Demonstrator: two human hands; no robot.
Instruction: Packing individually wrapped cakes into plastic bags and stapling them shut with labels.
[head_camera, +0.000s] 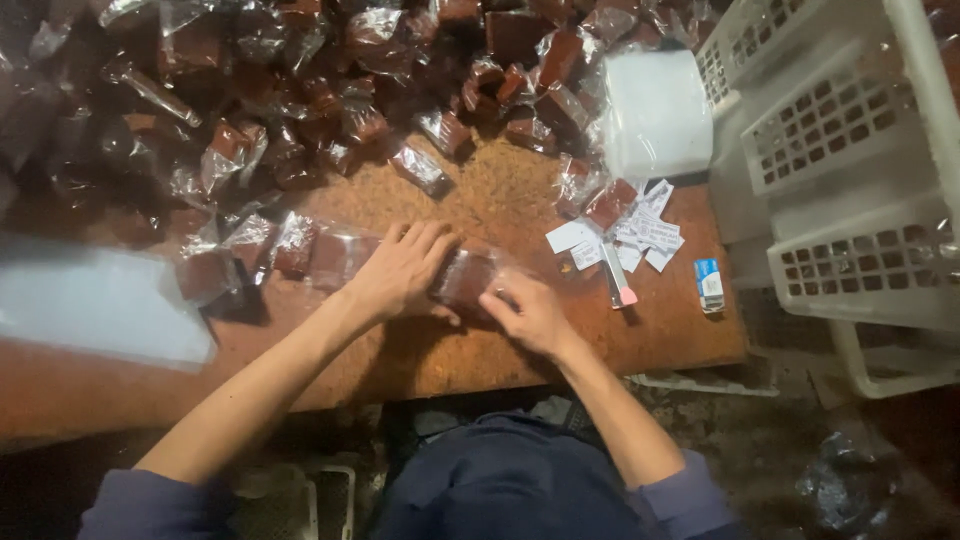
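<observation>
Head view: a person sits at a worn wooden table (500, 350).
Left hand (400, 270): flat, fingers spread, pressing down on a brown block in a clear wrapper (465, 278) to steady it.
Right hand (530, 315): pinching the wrapper's near end, just right of the left hand.
Beyond the hands: a glossy, crinkled heap of wrapped blocks (320, 100).
Right of the hands: small paper labels (640, 235), a white bag stack (655, 115), perforated plastic baskets (850, 170).
</observation>
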